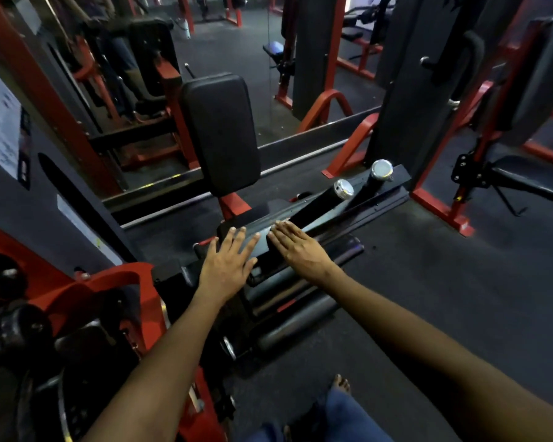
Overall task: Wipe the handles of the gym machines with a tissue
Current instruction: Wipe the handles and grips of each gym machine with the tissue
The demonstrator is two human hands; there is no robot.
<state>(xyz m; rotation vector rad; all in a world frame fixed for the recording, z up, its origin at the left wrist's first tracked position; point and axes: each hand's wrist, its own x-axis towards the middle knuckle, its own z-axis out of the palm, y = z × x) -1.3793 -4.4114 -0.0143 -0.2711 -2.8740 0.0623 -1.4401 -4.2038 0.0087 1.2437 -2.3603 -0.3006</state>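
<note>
From the head camera I see both arms stretched forward over a black and red gym machine (179,282). My left hand (225,261) lies flat, fingers straight and spread, on the machine's dark seat pad (262,229). My right hand (296,247) rests just beside it, fingers straight and together. Neither grip holds anything; I see no tissue. Two black handles (320,207) with chrome caps stand just beyond the right hand, untouched. An upright back pad (219,132) rises behind.
</note>
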